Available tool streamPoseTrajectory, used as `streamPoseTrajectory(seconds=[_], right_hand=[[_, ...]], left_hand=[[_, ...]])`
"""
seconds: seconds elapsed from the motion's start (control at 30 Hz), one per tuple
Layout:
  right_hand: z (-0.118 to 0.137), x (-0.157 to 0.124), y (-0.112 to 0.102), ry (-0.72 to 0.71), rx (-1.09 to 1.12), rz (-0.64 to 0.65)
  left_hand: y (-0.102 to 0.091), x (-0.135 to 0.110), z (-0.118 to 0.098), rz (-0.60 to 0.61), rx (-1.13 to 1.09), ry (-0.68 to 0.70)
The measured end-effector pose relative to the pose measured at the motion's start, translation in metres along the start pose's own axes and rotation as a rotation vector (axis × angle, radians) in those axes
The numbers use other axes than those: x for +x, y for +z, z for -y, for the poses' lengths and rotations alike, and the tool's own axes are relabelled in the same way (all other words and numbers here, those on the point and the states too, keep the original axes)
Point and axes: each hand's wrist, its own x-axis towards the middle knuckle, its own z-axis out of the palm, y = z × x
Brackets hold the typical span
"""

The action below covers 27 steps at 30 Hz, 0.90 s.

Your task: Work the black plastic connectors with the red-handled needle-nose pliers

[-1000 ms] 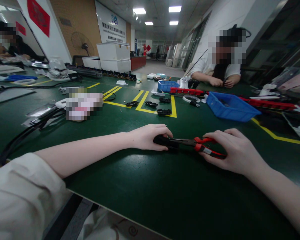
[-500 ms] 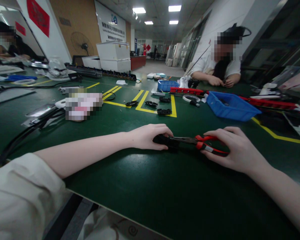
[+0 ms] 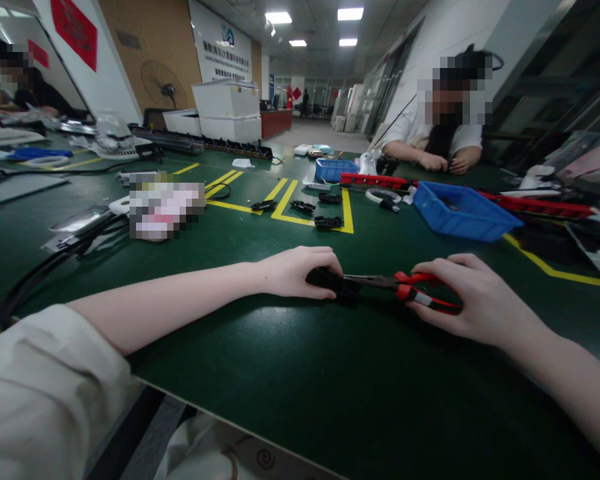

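black part (image 3: 347, 288) is grasped by the left hand (image 3: 299, 272), seemingly touched by pliers (image 3: 404, 288) the right hand (image 3: 475, 297) grips.

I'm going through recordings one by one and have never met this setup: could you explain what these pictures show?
There is no machine here, just a person's two bare hands. One camera, worn on that person's head and looking forward and down, takes every picture. The left hand holds a black part. The right hand holds red-handled pliers, their tips at the part; whether they grip it is too dark to tell. On the green table, four small black pieces lie among yellow lines, with two blue trays farther right. A co-worker sits across.
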Motion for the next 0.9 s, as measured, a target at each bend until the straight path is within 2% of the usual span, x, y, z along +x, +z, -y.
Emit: streamPoseTrajectory(seconds=[0.07,0.37,0.57,0.7,0.9], right_hand=[[-0.0013,0.0002,-0.0011,-0.017,-0.029,0.01],[-0.0001,0.0016,-0.0006,-0.165,-0.123,-0.095],[0.0034,0.0038,0.0022,-0.119,-0.068,-0.091],[0.0036,0.0023,0.0028,-0.044,-0.019,-0.038],[0.0016,0.0006,0.0008,-0.02,-0.011,-0.009]], left_hand=[[-0.0002,0.0001,-0.0004,0.006,-0.001,-0.007],[0.0005,0.0008,0.0012,0.005,-0.009,-0.001],[0.0001,0.0,0.0018,0.008,-0.007,0.012],[-0.0009,-0.0002,0.0015,0.01,-0.009,0.028],[-0.002,-0.0003,0.0005,0.026,-0.017,0.007]])
